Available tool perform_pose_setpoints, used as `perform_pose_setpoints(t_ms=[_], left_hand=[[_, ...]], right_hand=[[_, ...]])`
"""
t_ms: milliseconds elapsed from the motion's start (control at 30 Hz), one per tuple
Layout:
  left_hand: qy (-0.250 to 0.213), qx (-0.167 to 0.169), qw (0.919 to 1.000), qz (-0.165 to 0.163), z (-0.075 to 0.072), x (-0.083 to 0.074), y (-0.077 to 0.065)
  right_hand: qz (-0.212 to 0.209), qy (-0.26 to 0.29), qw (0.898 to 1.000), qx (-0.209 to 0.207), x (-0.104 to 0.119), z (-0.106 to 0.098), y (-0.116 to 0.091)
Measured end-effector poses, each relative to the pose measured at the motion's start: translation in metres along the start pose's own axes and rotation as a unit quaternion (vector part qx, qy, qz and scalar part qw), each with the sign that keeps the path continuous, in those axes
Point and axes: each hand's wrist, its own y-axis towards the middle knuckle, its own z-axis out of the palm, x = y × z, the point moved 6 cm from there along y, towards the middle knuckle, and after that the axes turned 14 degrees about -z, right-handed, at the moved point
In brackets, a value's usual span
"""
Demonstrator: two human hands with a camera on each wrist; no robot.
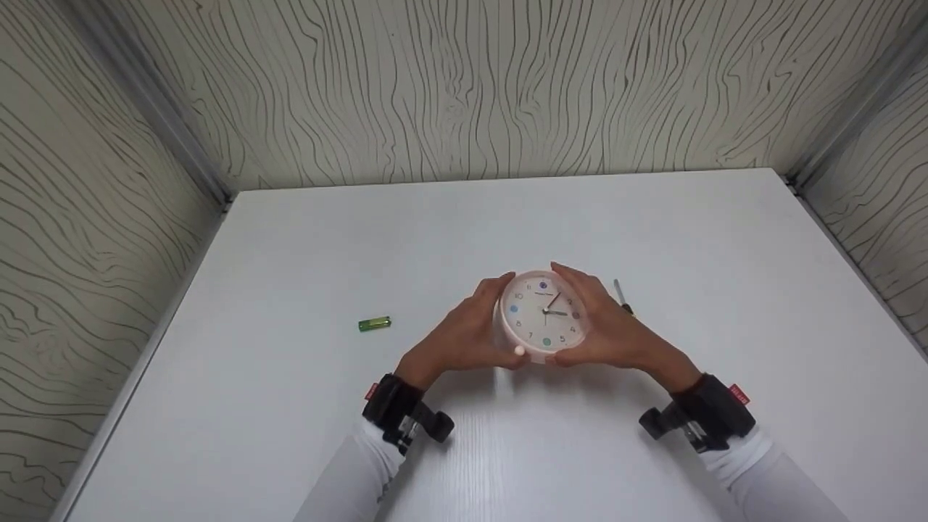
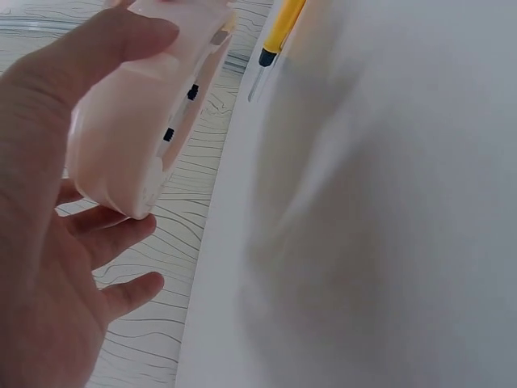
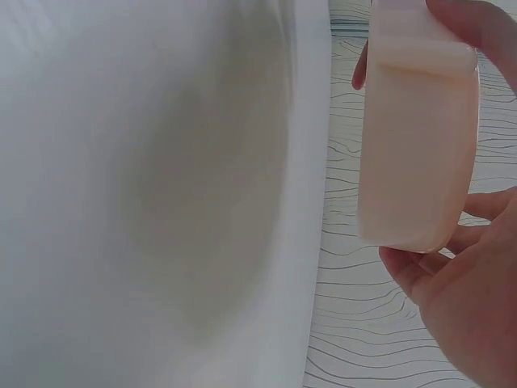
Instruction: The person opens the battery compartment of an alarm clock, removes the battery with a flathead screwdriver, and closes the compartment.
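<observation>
Both hands hold a round pale pink alarm clock [image 1: 542,319] above the white table, its dial facing up toward the head camera. My left hand [image 1: 467,330] grips the clock's left side, thumb low and fingers toward the top. On the opposite side my right hand [image 1: 605,326] grips it the same way. In the left wrist view the clock's pink casing [image 2: 121,129] shows from the side, with small dark parts on its back. The right wrist view shows the smooth side of the casing [image 3: 416,153] between thumb and fingers.
A green battery, or a pair side by side, [image 1: 375,323] lies on the white table [image 1: 326,246] left of the hands. Just beyond the right hand lies a screwdriver [image 2: 283,28] with a yellow and black handle. Wood-patterned panels [image 1: 464,87] stand at the back and sides.
</observation>
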Motion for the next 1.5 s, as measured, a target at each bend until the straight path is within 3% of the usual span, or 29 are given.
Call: perform_pose_setpoints(t_ms=[467, 767, 1233, 1500], left_hand=[[0.036, 0.003, 0.9993, -0.004, 0.006, 0.005, 0.002], [0.067, 0.01, 0.9974, -0.025, 0.014, 0.01, 0.003], [0.111, 0.012, 0.9926, -0.048, 0.024, 0.018, 0.004], [0.143, 0.014, 0.9884, -0.051, 0.028, 0.018, 0.004]], right_hand=[[0.019, -0.008, 0.999, 0.025, -0.006, 0.008, -0.002], [0.048, -0.024, 0.997, 0.056, -0.013, 0.014, -0.003], [0.058, -0.034, 0.994, 0.086, -0.02, 0.024, -0.002], [0.077, -0.071, 0.986, 0.127, -0.022, 0.027, 0.0]])
